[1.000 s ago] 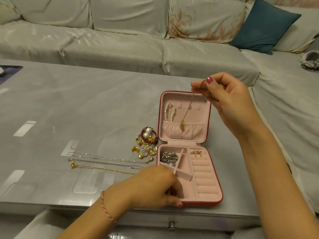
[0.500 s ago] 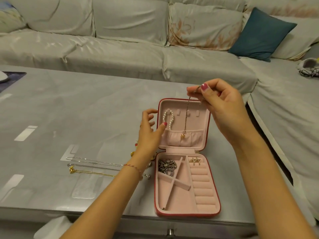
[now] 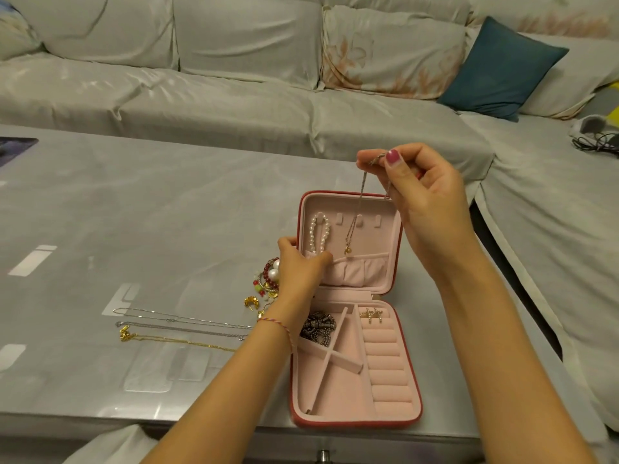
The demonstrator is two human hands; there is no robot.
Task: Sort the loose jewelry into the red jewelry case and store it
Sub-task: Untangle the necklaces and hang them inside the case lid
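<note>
The red jewelry case (image 3: 407, 421) lies open on the table, pink inside. My right hand (image 3: 418, 192) pinches a thin pendant necklace (image 3: 355, 222) above the lid, and the pendant dangles in front of the lid's pocket. My left hand (image 3: 299, 269) grips the lid's left edge, thumb at the pocket. A pearl bracelet (image 3: 318, 232) hangs on a lid hook. A dark bracelet (image 3: 318, 326) and star earrings (image 3: 371, 314) sit in the base. Three chains (image 3: 181, 329) and a heap of beads and gold earrings (image 3: 268, 279) lie left of the case.
The grey table (image 3: 134, 212) ends just below the case. A grey covered sofa (image 3: 234, 95) runs behind and to the right, with a teal cushion (image 3: 502, 68). A dark mat (image 3: 13, 149) lies at the table's far left.
My left hand left the base's near corner, rose and took hold of the lid's left edge. My right hand kept the necklace held above the lid.
</note>
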